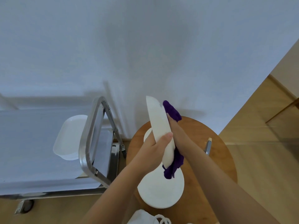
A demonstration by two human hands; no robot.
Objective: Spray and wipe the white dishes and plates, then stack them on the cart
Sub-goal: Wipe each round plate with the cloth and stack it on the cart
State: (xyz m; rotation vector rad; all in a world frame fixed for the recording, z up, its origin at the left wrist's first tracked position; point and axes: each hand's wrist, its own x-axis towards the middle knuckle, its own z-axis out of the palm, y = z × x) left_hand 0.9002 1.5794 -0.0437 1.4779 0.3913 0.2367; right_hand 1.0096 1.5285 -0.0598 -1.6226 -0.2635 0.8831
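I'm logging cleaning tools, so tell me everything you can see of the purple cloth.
The purple cloth is a deep violet, fuzzy-looking rag, bunched rather than flat. The right hand presses it against the far face of the white dish, which the left hand holds on edge. One end pokes out past the dish's upper part; the other hangs below, above the plate stack.

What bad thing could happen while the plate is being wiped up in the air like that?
The white oblong dish stands on edge, held only by the left hand at its lower end. The right hand pushes the purple cloth against it, so it might slip and fall onto the stack of round white plates on the round wooden table and chip. The cloth's hanging end could also drag across those plates.
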